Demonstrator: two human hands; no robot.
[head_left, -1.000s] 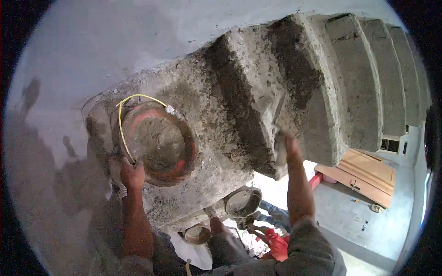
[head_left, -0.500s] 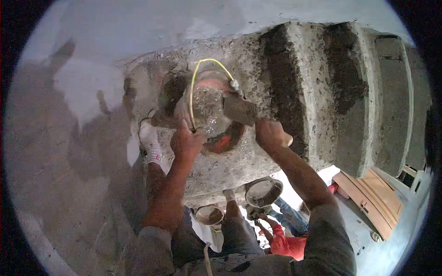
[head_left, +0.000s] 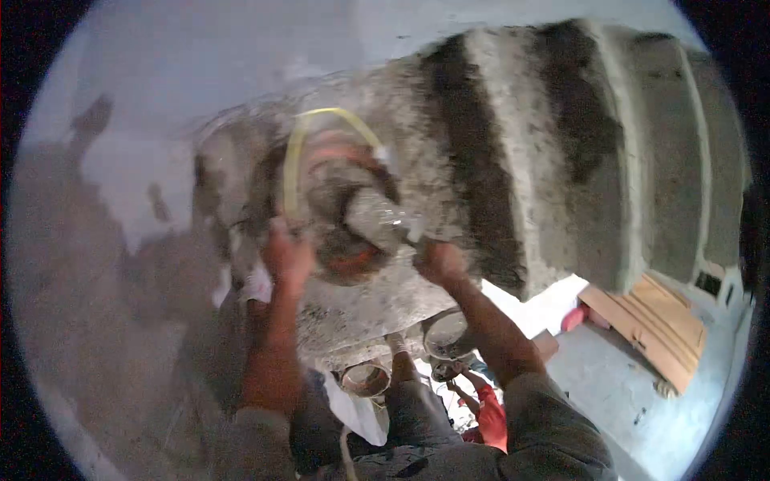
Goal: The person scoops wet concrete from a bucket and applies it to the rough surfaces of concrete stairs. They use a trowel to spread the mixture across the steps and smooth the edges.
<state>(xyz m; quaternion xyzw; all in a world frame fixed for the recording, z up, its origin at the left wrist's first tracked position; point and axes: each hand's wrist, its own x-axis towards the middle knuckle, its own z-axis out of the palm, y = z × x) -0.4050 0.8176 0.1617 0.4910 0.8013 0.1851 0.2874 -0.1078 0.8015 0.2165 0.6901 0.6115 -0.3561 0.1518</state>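
Trowel (head_left: 383,224) fast in right grip (head_left: 443,261), blade (head_left: 371,215) leftward over bucket (head_left: 354,265), left grip (head_left: 288,255) around yellow bail (head_left: 293,170)

No text, label, brand, number or sign can be read on any surface or object in view.

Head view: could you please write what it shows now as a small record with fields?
Left hand: holds the yellow handle of the bucket
Right hand: holds a trowel
Trowel position: over the opening of the bucket, seemingly loaded with grey mix
Right half: concrete steps, some with dark patches
Lower area: two more buckets, a person in red
Lower right: wooden panel
Clarity: hands and bucket blurred
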